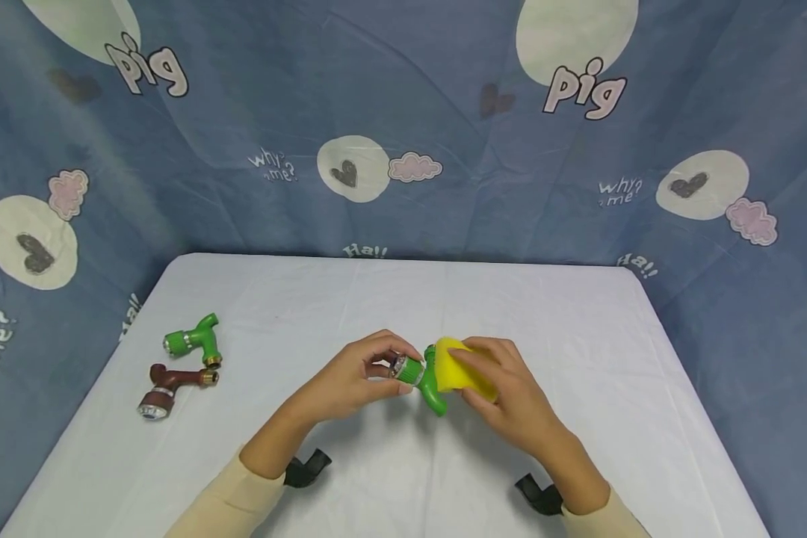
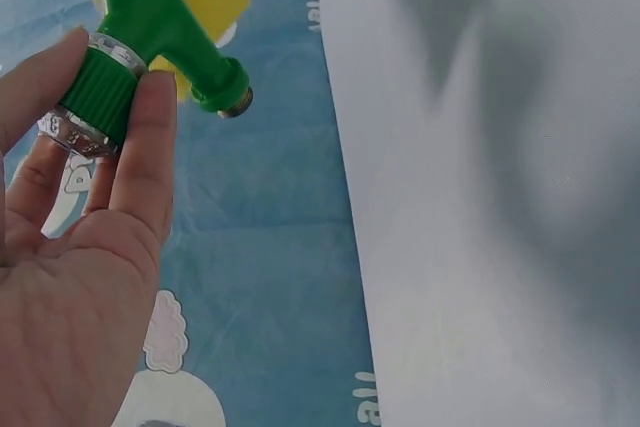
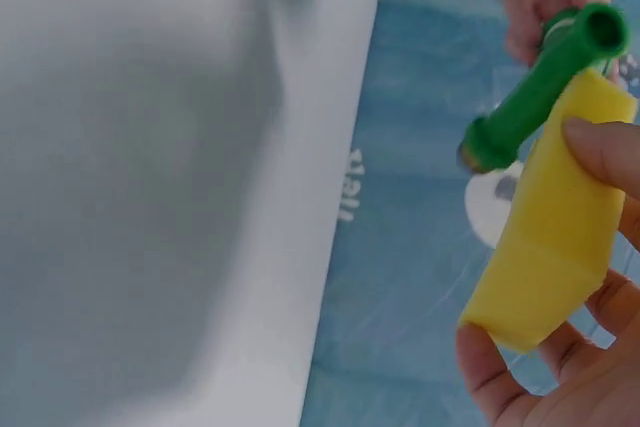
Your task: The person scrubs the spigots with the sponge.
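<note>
A green faucet [image 2: 160, 22] with a ribbed, silver-capped knob is held up over the white table. My left hand [image 1: 356, 377] grips it by that knob, thumb on one side and fingers on the other. In the right wrist view the faucet's open spout [image 3: 603, 31] faces the camera. My right hand [image 1: 511, 388] pinches a yellow sponge [image 3: 550, 232] between thumb and fingers. The sponge lies right against the faucet's body, on the side away from the knob.
Toward the table's left side lie a second green faucet [image 1: 198, 340] and a brown faucet [image 1: 168, 388], close together. The white table [image 1: 276, 299] ends at a blue printed cloth [image 1: 403, 90] behind it. Black straps [image 1: 307, 469] hang at both wrists.
</note>
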Motion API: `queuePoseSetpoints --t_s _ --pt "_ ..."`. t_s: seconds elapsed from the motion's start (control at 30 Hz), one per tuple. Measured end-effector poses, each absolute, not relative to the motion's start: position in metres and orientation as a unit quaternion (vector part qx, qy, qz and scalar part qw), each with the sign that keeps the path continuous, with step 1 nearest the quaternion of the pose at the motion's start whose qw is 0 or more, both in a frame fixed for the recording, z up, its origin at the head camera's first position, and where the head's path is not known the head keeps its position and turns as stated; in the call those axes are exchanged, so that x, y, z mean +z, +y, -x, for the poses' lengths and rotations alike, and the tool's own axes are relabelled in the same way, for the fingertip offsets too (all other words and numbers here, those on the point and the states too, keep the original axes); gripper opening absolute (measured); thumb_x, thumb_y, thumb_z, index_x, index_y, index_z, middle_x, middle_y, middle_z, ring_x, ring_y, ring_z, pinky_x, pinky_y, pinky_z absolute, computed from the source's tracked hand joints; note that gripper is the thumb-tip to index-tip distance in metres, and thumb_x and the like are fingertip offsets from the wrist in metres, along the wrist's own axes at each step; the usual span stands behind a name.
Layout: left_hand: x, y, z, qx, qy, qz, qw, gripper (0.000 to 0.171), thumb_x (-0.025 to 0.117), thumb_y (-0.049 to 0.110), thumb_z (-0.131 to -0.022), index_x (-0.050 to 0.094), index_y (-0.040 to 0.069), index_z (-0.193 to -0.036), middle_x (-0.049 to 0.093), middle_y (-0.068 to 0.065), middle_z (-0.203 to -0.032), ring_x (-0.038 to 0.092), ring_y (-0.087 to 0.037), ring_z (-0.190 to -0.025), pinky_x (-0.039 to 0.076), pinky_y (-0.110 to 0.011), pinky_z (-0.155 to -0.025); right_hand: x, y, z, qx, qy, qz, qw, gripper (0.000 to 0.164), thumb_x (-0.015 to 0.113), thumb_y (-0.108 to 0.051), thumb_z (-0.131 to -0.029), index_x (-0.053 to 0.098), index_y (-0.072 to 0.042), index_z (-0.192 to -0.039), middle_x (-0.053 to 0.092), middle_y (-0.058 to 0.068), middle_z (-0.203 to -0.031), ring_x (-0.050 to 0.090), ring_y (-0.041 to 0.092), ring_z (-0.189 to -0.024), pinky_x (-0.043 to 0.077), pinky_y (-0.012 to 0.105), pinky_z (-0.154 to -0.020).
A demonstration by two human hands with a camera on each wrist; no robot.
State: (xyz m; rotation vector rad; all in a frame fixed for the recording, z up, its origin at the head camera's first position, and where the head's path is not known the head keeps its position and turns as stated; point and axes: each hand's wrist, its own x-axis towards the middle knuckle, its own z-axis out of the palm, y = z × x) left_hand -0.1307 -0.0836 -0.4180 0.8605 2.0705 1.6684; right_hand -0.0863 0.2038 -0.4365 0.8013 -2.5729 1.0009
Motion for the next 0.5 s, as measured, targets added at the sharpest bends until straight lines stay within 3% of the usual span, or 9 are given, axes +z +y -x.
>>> queuePoseSetpoints --t_s 0.13,0.27,0.37,0.5 --pt "-0.4176 -0.0858 0.1319 0.606 0.715 -0.292 0.189 0.038 0.081 0.004 -0.091 0.068 0.009 -0.127 0.061 -0.005 -0.128 0.063 -0.027 -0.111 0.058 -0.036 -0.094 -0.4422 0.2099 0.0869 0.336 -0.895 -0.261 0.135 0.055 0.084 -0.006 -0.085 0.068 -0.013 -0.137 0.057 0.005 -0.143 0.048 0.026 -0.13 0.052 0.048 -0.1" --pt "-0.4175 -0.0883 0.1325 0.612 0.712 -0.279 0.202 0.039 0.081 0.005 -0.092 0.067 0.01 -0.128 0.062 -0.006 -0.129 0.066 -0.027 -0.109 0.059 -0.035 -0.089 -0.445 0.213 0.0865 0.359 -0.882 -0.271 0.14 0.06 0.085 -0.003 -0.084 0.066 -0.014 -0.14 0.056 0.004 -0.146 0.048 0.026 -0.131 0.049 0.04 -0.105" --pt "-0.4172 -0.089 0.1324 0.613 0.712 -0.271 0.212 0.039 0.08 0.007 -0.093 0.066 0.011 -0.129 0.062 -0.006 -0.129 0.068 -0.027 -0.107 0.059 -0.034 -0.088 -0.4422 0.2122 0.0866 0.387 -0.86 -0.3 0.143 0.067 0.082 0.001 -0.084 0.061 -0.014 -0.145 0.054 0.004 -0.149 0.047 0.027 -0.135 0.041 0.032 -0.113" --pt "-0.4169 -0.0886 0.1319 0.613 0.705 -0.271 0.232 0.04 0.079 0.007 -0.094 0.065 0.014 -0.131 0.063 -0.007 -0.129 0.068 -0.028 -0.106 0.059 -0.035 -0.087 -0.4352 0.2076 0.086 0.4 -0.827 -0.36 0.159 0.066 0.077 0.002 -0.083 0.06 -0.013 -0.146 0.054 0.008 -0.15 0.045 0.031 -0.139 0.035 0.03 -0.118"
